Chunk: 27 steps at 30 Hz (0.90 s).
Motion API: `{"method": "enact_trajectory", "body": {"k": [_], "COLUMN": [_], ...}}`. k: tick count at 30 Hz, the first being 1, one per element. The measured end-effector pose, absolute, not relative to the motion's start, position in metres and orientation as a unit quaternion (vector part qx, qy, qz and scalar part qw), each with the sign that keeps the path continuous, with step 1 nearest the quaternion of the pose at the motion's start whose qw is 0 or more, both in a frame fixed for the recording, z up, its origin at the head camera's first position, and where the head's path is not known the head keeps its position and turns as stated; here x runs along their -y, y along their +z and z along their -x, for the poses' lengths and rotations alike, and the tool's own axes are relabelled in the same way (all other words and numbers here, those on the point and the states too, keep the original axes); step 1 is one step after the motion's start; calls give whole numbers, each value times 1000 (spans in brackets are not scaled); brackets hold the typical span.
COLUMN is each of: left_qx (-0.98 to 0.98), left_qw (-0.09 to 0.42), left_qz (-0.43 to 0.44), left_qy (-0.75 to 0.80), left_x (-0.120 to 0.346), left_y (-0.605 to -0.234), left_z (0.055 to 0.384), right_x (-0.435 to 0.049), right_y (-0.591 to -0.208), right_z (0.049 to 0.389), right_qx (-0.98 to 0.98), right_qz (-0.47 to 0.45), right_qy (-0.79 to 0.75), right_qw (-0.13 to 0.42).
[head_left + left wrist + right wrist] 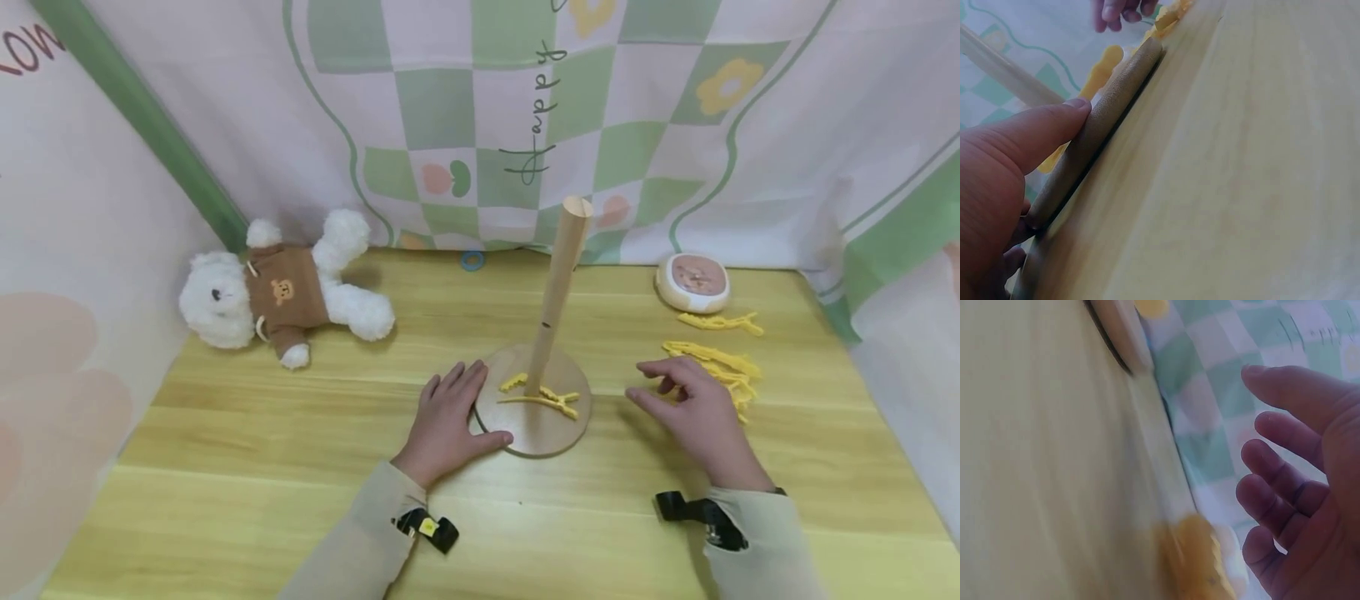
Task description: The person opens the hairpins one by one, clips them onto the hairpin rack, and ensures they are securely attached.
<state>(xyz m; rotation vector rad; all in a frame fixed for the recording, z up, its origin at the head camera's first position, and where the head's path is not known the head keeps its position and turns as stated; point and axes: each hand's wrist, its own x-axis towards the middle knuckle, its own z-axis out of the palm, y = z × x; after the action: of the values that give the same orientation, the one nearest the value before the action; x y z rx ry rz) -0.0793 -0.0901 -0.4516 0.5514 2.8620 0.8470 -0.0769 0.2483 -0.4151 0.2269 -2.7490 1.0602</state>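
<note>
Left hand (447, 425): fingers extended and spread along the left rim of the base (532, 437), thumb out on its near rim; the contact reads as a press rather than a clasp. Likely a brace, since the tall post (557, 292) gives the base leverage to rock or slide.

Two yellow strips (553, 403) lie off the left fingertips, before and behind the post's foot; whether they are joined, cannot tell.

Right hand (701, 421): to the right of the base, clear of it. Thumb and forefinger well parted, other fingers loosely bent; nothing seen in the grip.

Pile (738, 365) of yellow strips just beyond that hand and partly hidden by it, presumably set there for easy reach. One loose strip (716, 322) farther out.
</note>
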Motion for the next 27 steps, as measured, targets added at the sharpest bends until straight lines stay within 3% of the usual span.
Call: {"method": "enact_trajectory", "body": {"k": [5, 27], "left_qx": [-941, -939], "left_qw": [53, 51], "left_qz": [-181, -180], "left_qy": [279, 288], "left_x": [91, 91], "left_y": [-453, -452], "left_z": [79, 79], "right_x": [-266, -337], "right_y": [-413, -425], "right_z": [74, 52], "right_qx": [926, 950], "right_qz": [-58, 18], "right_qy": [353, 293], "right_qw": [116, 106]}}
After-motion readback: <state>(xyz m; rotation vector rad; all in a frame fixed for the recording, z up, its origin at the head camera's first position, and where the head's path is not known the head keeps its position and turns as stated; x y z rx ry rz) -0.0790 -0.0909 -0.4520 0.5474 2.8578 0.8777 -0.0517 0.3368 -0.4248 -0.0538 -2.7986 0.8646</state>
